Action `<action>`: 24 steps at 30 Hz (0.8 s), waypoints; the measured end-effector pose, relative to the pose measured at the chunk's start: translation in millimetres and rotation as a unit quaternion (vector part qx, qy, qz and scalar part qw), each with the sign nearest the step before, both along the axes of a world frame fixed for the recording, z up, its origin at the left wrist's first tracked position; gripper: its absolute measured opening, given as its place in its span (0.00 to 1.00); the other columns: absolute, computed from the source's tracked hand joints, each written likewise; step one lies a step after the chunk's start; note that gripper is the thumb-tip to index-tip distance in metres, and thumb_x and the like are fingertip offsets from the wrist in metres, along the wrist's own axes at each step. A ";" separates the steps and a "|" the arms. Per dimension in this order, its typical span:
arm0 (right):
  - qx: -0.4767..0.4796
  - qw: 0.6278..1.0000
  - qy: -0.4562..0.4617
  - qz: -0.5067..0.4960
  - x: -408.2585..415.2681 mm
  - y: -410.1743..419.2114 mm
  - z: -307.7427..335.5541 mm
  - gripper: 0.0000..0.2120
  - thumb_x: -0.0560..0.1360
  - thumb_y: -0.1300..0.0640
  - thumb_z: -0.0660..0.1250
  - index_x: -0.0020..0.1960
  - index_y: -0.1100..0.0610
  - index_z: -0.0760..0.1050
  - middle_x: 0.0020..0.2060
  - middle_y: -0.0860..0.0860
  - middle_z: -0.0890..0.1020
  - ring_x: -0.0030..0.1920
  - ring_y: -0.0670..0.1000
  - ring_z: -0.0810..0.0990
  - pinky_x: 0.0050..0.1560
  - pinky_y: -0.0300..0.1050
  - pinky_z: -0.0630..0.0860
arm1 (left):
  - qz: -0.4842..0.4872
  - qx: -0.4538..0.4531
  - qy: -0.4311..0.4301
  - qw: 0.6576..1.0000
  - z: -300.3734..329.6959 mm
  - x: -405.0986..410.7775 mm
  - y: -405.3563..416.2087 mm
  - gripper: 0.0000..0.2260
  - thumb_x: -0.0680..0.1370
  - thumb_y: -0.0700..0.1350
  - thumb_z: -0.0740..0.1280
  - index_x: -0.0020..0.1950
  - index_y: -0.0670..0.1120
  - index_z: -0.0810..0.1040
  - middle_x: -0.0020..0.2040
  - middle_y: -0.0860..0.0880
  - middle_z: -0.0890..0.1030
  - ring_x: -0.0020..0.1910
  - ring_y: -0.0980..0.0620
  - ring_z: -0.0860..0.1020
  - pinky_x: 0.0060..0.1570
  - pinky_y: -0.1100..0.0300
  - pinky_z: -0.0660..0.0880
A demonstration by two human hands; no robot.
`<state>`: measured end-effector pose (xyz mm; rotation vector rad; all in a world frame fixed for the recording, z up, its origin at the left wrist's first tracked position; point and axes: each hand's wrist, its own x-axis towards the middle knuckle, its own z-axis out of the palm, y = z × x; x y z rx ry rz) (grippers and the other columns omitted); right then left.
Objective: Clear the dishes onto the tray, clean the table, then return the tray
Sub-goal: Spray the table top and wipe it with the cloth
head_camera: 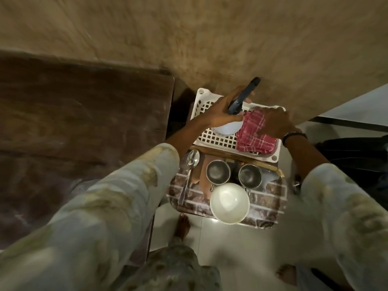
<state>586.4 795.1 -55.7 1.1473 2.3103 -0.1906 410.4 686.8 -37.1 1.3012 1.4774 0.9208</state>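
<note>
A brick-patterned tray [270, 198] sits low in the middle of the view and carries a spoon [189, 175], two steel cups [217, 172] [249, 175] and a white bowl [230, 203]. Just beyond it stands a white lattice basket [212, 139]. My left hand [220, 111] is shut on a spray bottle [241, 97] with a dark blue head and a white body, held over the basket. My right hand [276, 122] lies on a red checked cloth [255, 138] in the basket's right half, fingers closed on it.
A dark brown wooden table [84, 122] fills the left side, its corner close to the basket. A beige wall [231, 38] rises behind. White floor tiles [241, 248] and my bare feet show below. A dark object [357, 152] sits at the right.
</note>
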 end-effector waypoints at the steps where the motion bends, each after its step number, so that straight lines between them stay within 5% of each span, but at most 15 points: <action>1: -0.001 1.000 -0.002 0.003 -0.4 0.6 2.8 0.38 0.68 0.43 0.73 0.70 0.58 0.64 0.64 0.60 0.73 0.66 0.62 0.68 0.67 0.55 0.62 | 0.008 0.003 -0.003 1.000 2.7 1.4 -0.1 0.19 0.73 0.29 0.67 0.62 0.40 0.68 0.38 0.56 0.76 0.36 0.61 0.75 0.40 0.76 0.69; 3: 0.004 1.000 0.002 0.007 -0.8 -1.4 9.9 0.33 0.69 0.43 0.73 0.67 0.58 0.69 0.63 0.59 0.75 0.66 0.60 0.68 0.67 0.52 0.60 | 0.025 0.016 0.000 1.000 10.7 4.4 -3.2 0.22 0.73 0.29 0.64 0.66 0.38 0.66 0.40 0.55 0.76 0.38 0.53 0.75 0.41 0.73 0.69; 9: -0.043 0.979 0.197 0.002 2.9 -26.6 48.1 0.18 0.68 0.55 0.75 0.55 0.63 0.80 0.51 0.63 0.80 0.53 0.63 0.77 0.53 0.48 0.70 | 0.146 0.030 -0.016 0.989 69.1 -6.3 -24.0 0.14 0.73 0.31 0.67 0.53 0.47 0.73 0.37 0.52 0.72 0.34 0.68 0.75 0.40 0.73 0.70; 11: -0.062 0.975 0.214 -0.006 4.2 -37.6 60.4 0.18 0.68 0.56 0.76 0.55 0.62 0.80 0.54 0.61 0.78 0.55 0.61 0.77 0.53 0.47 0.70 | 0.165 0.022 -0.009 0.986 88.0 -18.1 -48.5 0.15 0.73 0.33 0.68 0.60 0.37 0.73 0.40 0.58 0.72 0.39 0.74 0.74 0.42 0.75 0.69; 14: -0.097 0.955 0.271 -0.077 0.8 -60.8 83.6 0.20 0.64 0.52 0.77 0.52 0.62 0.80 0.53 0.59 0.79 0.51 0.57 0.78 0.52 0.45 0.73 | 0.194 0.011 0.000 0.981 111.2 -36.3 -105.9 0.20 0.73 0.31 0.68 0.64 0.35 0.70 0.41 0.60 0.73 0.41 0.70 0.76 0.43 0.80 0.69; 17: -0.140 0.883 0.380 -0.236 -9.7 -105.7 118.3 0.16 0.66 0.57 0.76 0.52 0.55 0.79 0.43 0.51 0.82 0.43 0.50 0.80 0.45 0.43 0.75 | 0.174 0.019 -0.007 0.985 126.1 -52.4 -175.0 0.18 0.71 0.25 0.66 0.56 0.42 0.71 0.40 0.58 0.74 0.39 0.73 0.77 0.42 0.79 0.71; 22: -0.360 0.667 0.516 -0.399 -36.6 -222.9 128.9 0.25 0.70 0.67 0.71 0.65 0.55 0.71 0.55 0.53 0.82 0.54 0.52 0.82 0.52 0.51 0.80 | 0.150 -0.080 0.001 0.985 95.3 -80.0 -312.4 0.23 0.70 0.35 0.70 0.57 0.55 0.69 0.44 0.59 0.75 0.44 0.73 0.76 0.46 0.78 0.71; 24: -0.395 0.648 0.487 -0.433 -55.7 -273.6 112.8 0.21 0.70 0.66 0.71 0.60 0.52 0.74 0.52 0.51 0.84 0.52 0.52 0.83 0.52 0.51 0.80 | 0.149 -0.109 -0.015 0.983 73.5 -81.4 -364.8 0.20 0.69 0.39 0.70 0.59 0.52 0.72 0.52 0.62 0.78 0.52 0.72 0.76 0.53 0.76 0.70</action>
